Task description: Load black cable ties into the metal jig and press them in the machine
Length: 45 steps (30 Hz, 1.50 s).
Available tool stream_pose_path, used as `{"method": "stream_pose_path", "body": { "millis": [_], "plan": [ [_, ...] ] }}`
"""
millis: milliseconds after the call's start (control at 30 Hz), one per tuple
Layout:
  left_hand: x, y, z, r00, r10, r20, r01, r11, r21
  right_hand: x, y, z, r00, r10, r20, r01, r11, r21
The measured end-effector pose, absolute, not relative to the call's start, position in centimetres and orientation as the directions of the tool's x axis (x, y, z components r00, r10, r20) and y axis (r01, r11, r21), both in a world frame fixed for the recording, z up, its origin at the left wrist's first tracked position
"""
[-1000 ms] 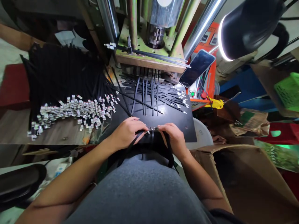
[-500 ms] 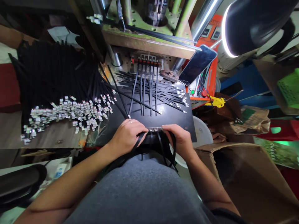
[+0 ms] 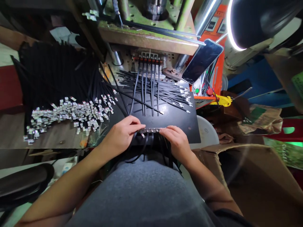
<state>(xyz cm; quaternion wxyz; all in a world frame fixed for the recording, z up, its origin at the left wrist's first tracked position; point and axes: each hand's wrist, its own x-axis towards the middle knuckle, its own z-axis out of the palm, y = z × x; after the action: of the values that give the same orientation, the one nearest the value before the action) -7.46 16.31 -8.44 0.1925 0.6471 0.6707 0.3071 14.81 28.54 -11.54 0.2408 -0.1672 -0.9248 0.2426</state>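
A small metal strip [image 3: 152, 130] with several connector slots lies at the near edge of the black plate [image 3: 176, 121]. My left hand [image 3: 123, 133] pinches its left end with thumb and forefinger. At the right end my right hand [image 3: 175, 140] has its fingers closed on the strip. Black flat cables [image 3: 145, 143] hang from the strip toward my lap. One white connector [image 3: 142, 135] sits just below the left end. Farther back, several cables [image 3: 152, 85] run out of a metal fixture [image 3: 149, 56] under the press, above a loose pile of cables [image 3: 175, 94].
A big heap of black cables [image 3: 59, 72] with white ends lies left. The press block [image 3: 151, 41] overhangs the fixture. On the right are a phone [image 3: 202, 61], a lamp [image 3: 258, 22], yellow-handled pliers [image 3: 222, 100], a white bucket [image 3: 208, 130] and a cardboard box [image 3: 262, 176].
My left hand has shifted left, and more of the strip shows. A white connector is now visible below its left end. The view has shifted slightly.
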Motion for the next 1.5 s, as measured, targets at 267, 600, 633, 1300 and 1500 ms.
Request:
{"method": "stream_pose_path", "body": {
  "millis": [267,600,633,1300,1500],
  "plan": [
    [-7.3,16.6,-9.9,0.0,0.984,0.179,0.829,-0.1,0.55,16.2,29.9,-11.8,-0.622,0.722,0.303,0.197,0.518,-0.832],
    [-7.4,16.8,-10.3,0.056,0.984,0.171,0.867,-0.133,0.481,16.4,29.7,-12.6,-0.774,0.468,0.427,0.124,0.773,-0.622],
    [-7.8,16.6,-10.4,0.086,0.981,0.173,0.85,-0.163,0.5,16.4,29.8,-12.5,-0.77,0.469,0.433,0.127,0.777,-0.616],
    [-12.3,23.4,-9.5,0.418,0.908,-0.019,0.822,-0.369,0.434,17.8,32.6,-11.7,-0.909,0.408,0.09,0.183,0.583,-0.791],
    [-18.2,17.8,-8.7,0.391,0.92,-0.004,0.874,-0.37,0.315,16.5,38.3,-10.0,-0.823,0.53,0.202,0.231,0.639,-0.734]
  ]
}}
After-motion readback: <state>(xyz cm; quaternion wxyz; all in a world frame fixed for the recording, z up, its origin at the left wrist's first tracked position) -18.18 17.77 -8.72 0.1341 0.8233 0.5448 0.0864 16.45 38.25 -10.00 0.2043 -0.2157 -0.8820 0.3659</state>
